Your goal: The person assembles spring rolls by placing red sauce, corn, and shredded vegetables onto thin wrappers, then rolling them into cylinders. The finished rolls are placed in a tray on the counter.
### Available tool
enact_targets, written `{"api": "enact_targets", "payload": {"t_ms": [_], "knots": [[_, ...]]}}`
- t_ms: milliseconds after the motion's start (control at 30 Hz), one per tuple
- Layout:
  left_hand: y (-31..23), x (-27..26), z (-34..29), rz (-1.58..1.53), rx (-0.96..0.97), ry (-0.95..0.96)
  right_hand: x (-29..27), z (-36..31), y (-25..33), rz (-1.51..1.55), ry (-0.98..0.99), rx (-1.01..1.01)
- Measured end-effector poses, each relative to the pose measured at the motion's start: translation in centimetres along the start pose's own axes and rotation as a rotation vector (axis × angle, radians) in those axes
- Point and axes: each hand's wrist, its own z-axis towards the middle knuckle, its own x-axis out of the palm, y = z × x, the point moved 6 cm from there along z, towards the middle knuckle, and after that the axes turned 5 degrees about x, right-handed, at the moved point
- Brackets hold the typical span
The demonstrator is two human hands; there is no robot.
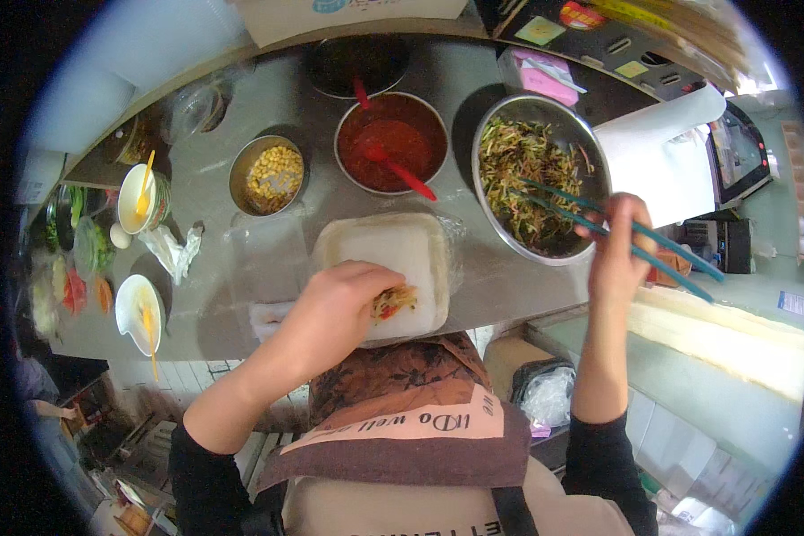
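A pair of long teal chopsticks [641, 253] is gripped in my right hand [623, 239], fingers closed round them. Their tips dip into shredded vegetables [525, 183] in a large metal bowl [603, 183] at the right. My left hand [355, 290] is closed over a white rectangular board or tray [427, 268] at the table's near edge. A small clump of shredded vegetables [396, 304], with a red bit, shows at its fingertips. Whether the fingers also hold a wrapper is hidden by the hand.
Behind the board stand a pot of red sauce [366, 179] with a red spoon [397, 170] and a metal bowl of corn kernels [275, 176]. White bowls [132, 304] with yellow utensils, an egg [120, 237] and crumpled tissue [171, 250] lie left. A pink packet [543, 79] is at the back.
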Motion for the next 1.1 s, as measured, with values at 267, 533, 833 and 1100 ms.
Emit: {"api": "enact_targets", "payload": {"t_ms": [267,533,833,1100], "knots": [[0.1,-1.1,-2.8,0.253,-0.063,-0.202,4.6,2.3,-4.3,0.056,-0.028,0.033],[-0.5,-0.2,-2.0,0.308,0.063,-0.269,1.6,3.3,-0.9,0.151,-0.061,0.037],[-0.2,0.4,-5.9,0.291,0.162,-0.205,5.2,3.8,-3.9,0.053,0.031,0.153],[1.2,1.5,-7.1,0.287,0.152,-0.105,0.6,4.6,-0.2,0.185,-0.01,0.053]]}}
